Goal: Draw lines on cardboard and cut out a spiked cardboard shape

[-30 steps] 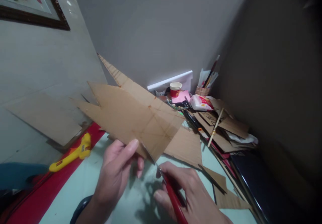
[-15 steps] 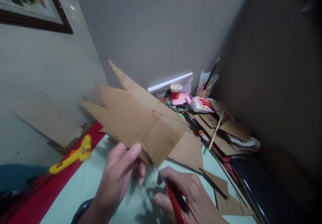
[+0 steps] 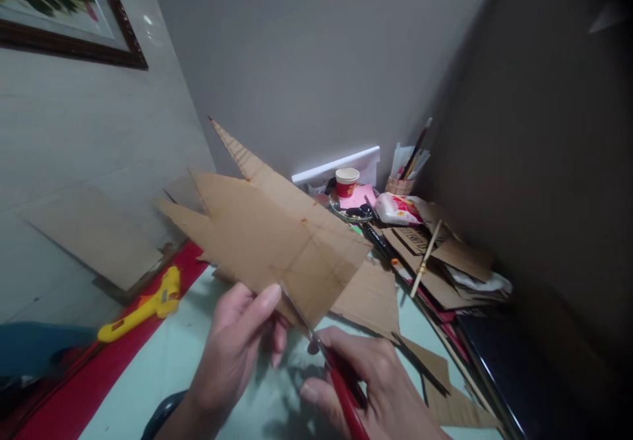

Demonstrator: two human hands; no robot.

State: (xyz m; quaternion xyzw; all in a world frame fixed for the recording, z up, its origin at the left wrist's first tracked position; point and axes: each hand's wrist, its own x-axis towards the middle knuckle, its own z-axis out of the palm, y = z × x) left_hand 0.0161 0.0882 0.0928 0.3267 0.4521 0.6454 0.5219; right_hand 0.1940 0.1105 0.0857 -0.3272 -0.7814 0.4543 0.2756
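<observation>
My left hand (image 3: 240, 341) pinches the lower edge of a brown cardboard piece (image 3: 257, 229), thumb on top and fingers underneath. The piece has jagged, pointed ends at the upper left and faint pencil lines across its right part. In my right hand (image 3: 376, 377) are red-handled scissors (image 3: 346, 394). Their blades lie at the cardboard's lower edge, just right of my left thumb, with one blade showing over the face. Part of the handles is hidden by my fingers.
A yellow glue gun (image 3: 143, 308) lies at the left on a red strip. Cardboard scraps (image 3: 430, 361) lie at the right, near a wooden stick (image 3: 426, 258) and a dark flat case (image 3: 499, 367). Behind are a paper cup (image 3: 347, 183), a tissue pack (image 3: 398, 208) and a pen holder (image 3: 399, 184).
The hands, scissors and cardboard are nearly where they were. The view has shifted very slightly, and the scissors' blade shows a little more over the cardboard's face.
</observation>
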